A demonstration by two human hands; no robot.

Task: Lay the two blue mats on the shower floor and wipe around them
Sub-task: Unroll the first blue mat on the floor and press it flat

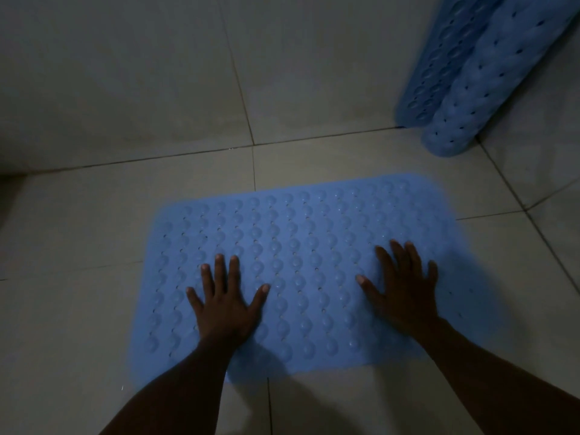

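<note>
A blue mat [309, 246] with rows of round bumps and small holes lies flat on the pale tiled shower floor [78, 309]. My left hand [224, 304] rests palm down on its left half, fingers spread. On the right half my right hand [405, 291] lies flat too, fingers apart. A second blue mat [477, 76], folded over on itself, stands leaning in the far right corner against the wall.
A tiled wall [125, 73] rises behind the mat, meeting the floor along a dark grout line. Another wall closes the right side. The light is dim. Bare floor tiles surround the flat mat on the left and front.
</note>
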